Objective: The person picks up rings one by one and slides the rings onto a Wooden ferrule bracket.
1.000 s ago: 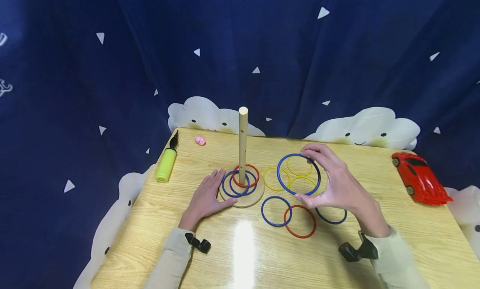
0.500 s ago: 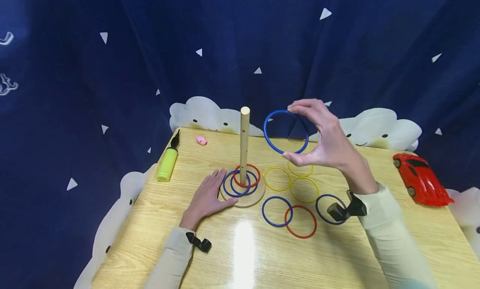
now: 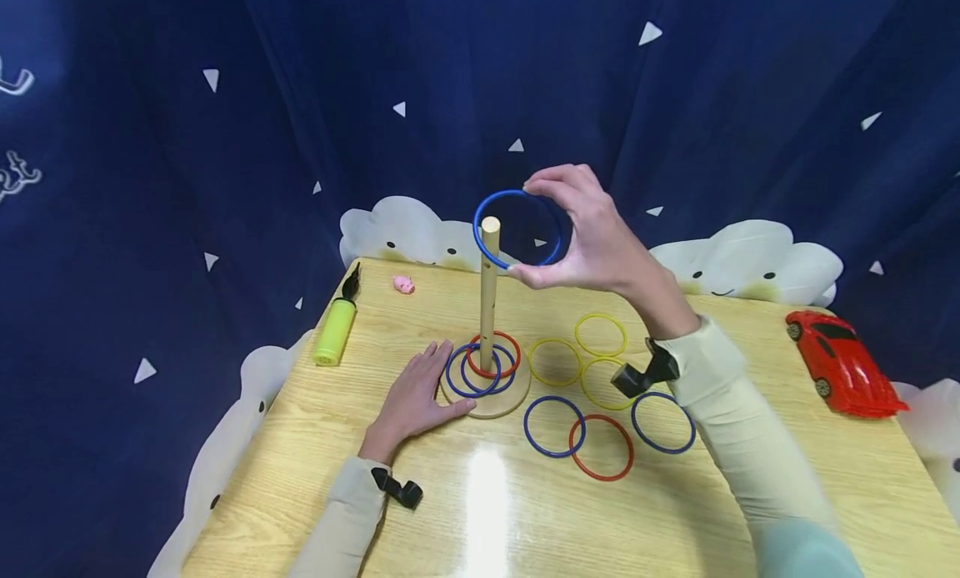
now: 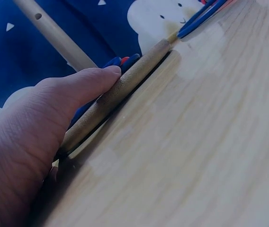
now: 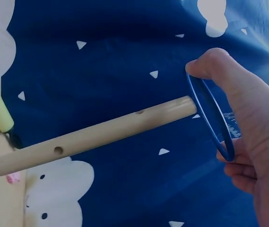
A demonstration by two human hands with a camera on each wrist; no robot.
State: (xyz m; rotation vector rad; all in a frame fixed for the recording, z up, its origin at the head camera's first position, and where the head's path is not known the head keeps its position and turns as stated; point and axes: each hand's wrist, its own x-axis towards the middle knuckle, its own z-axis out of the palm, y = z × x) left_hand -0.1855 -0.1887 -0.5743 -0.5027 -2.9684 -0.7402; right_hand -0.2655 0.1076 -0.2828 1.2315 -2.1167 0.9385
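My right hand (image 3: pixel 588 228) pinches a blue ring (image 3: pixel 501 193) between thumb and fingertips, up at the top of the wooden peg (image 3: pixel 487 311). The ring overlaps the peg's tip in the head view. From the right wrist, the ring (image 5: pixel 213 137) stands tilted right beside the peg's end (image 5: pixel 184 108). Down on the table, my left hand (image 3: pixel 412 399) holds the left side of the round wooden base (image 3: pixel 495 407), its thumb (image 4: pixel 96 80) lying over the rim. Two blue rings and a red ring (image 3: pixel 516 349) lie around the peg's foot on the base.
Right of the base lie several yellow rings (image 3: pixel 555 339), two more blue rings (image 3: pixel 553 454) and a red ring (image 3: pixel 602 478). A red toy car (image 3: pixel 843 361) stands at far right. A green hand pump (image 3: pixel 335 332) and a pink toy pig (image 3: pixel 403 284) lie at the left.
My right hand has lifted the blue ring from over the yellow rings and carried it up and left to the peg's top. The left hand stays at the base.
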